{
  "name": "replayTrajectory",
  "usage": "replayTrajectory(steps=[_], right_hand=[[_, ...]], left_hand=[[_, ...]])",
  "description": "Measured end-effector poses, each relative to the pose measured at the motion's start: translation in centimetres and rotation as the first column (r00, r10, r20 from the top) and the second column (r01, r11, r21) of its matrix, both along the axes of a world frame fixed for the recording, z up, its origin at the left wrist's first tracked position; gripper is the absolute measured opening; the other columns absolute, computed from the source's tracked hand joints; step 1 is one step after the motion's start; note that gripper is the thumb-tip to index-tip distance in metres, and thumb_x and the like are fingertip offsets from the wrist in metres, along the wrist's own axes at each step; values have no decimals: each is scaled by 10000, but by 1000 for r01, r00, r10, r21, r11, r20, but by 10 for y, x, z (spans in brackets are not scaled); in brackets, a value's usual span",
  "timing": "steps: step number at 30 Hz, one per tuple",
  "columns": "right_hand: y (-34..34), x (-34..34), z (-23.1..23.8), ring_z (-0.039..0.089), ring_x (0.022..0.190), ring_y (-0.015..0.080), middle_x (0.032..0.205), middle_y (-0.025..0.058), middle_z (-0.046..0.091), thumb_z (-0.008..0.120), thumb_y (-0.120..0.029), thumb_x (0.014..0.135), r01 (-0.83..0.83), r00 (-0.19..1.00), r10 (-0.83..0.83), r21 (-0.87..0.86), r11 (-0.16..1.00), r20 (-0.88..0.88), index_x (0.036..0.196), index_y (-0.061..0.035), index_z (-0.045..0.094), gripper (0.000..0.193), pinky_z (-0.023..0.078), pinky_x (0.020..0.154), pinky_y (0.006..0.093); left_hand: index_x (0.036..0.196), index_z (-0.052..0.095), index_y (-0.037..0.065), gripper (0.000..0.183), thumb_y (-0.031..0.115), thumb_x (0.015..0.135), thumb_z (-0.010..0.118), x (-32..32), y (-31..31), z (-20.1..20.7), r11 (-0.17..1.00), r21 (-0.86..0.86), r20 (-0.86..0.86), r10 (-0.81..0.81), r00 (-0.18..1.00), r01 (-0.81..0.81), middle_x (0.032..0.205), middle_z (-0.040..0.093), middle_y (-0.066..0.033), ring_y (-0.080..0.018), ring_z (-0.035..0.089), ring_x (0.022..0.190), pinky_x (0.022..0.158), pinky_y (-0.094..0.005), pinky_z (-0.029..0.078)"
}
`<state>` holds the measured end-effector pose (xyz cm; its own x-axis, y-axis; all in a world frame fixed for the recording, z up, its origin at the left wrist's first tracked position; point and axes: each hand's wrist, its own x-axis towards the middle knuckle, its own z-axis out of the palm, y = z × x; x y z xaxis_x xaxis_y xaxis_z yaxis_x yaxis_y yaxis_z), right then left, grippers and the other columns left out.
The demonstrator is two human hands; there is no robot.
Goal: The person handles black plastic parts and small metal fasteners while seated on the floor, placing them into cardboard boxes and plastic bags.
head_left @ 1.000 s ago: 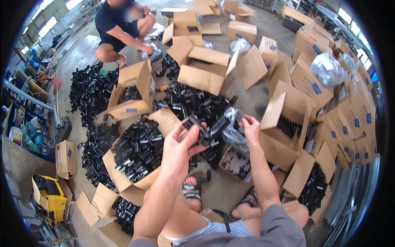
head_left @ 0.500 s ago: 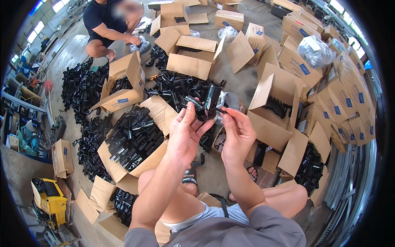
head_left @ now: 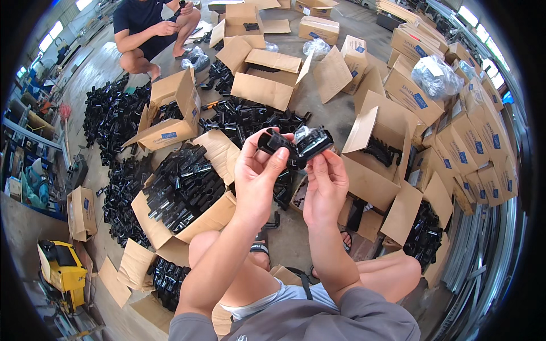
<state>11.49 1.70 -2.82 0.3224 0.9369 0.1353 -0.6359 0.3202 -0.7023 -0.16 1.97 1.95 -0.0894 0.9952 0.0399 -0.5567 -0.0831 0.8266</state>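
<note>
At mid-view, both bare forearms (head_left: pixel 227 256) angle upward and inward. The left hand (head_left: pixel 257 181) curls thumb and fingers round one end of a glossy black angular piece (head_left: pixel 310 146); the right hand (head_left: pixel 326 184), fingertips nearly closed, pinches its lower right edge.

To my left is a yellow machine (head_left: pixel 68 279) with a black top. Just beyond it stands an upright carton (head_left: pixel 83 213) with a blue mark. To my right, long metal profiles (head_left: pixel 475 250) lie alongside stacked cartons (head_left: pixel 480 139). A clear plastic bag (head_left: pixel 438 79) rests on the cartons. Ahead, left of my centerline, a co-worker (head_left: pixel 145 28) crouches in a dark shirt.
</note>
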Motion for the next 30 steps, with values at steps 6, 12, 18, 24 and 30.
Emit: replayTrajectory(steps=[6, 12, 18, 24, 30], right_hand=[[2, 7, -7, 639, 995, 130, 1101, 23, 704, 676, -112, 976, -152, 979, 140, -70, 986, -151, 1156, -92, 677, 180, 497, 889, 300], [-6, 16, -3, 644, 975, 124, 1091, 15, 706, 673, -147, 985, -223, 957, 181, -177, 959, -225, 1172, -85, 675, 197, 509, 866, 298], [-5, 19, -14, 651, 1002, 117, 1086, 31, 707, 659, -135, 993, -232, 972, 210, -266, 936, -108, 1190, -21, 668, 227, 525, 880, 281], [-6, 22, -27, 648, 954, 93, 1066, 26, 705, 661, -112, 987, -197, 980, 182, -316, 928, -75, 1184, -24, 667, 215, 538, 828, 261], [-12, 23, -18, 651, 977, 100, 1105, 31, 701, 666, -95, 982, -245, 968, 249, -416, 876, -46, 1226, 9, 666, 265, 532, 850, 252]], left_hand=[[1308, 521, 37, 436, -18, 917, 707, 0, -3, 1, 990, 141, -113, -8, 994, 24, 1214, 686, -112, -138, 665, 1065, 938, -292, 540], [1276, 562, 75, 442, 3, 881, 745, 1, -3, 0, 980, 198, -363, 41, 931, 34, 1204, 694, -70, -130, 663, 1073, 921, -310, 538], [1250, 618, 86, 469, 64, 816, 792, -5, -2, -3, 985, 55, -775, -62, 629, 165, 1173, 704, -67, -156, 687, 989, 846, -338, 550], [1498, 399, -26, 644, 236, 981, 682, -4, 2, -22, 988, -24, -471, -148, 869, 155, 1423, 543, -173, -253, 520, 1326, 941, -321, 525], [1421, 540, 32, 427, 259, 1060, 557, -7, 3, -32, 824, -436, -227, -489, 842, 361, 1159, 686, -24, -66, 630, 1018, 846, -256, 519]])
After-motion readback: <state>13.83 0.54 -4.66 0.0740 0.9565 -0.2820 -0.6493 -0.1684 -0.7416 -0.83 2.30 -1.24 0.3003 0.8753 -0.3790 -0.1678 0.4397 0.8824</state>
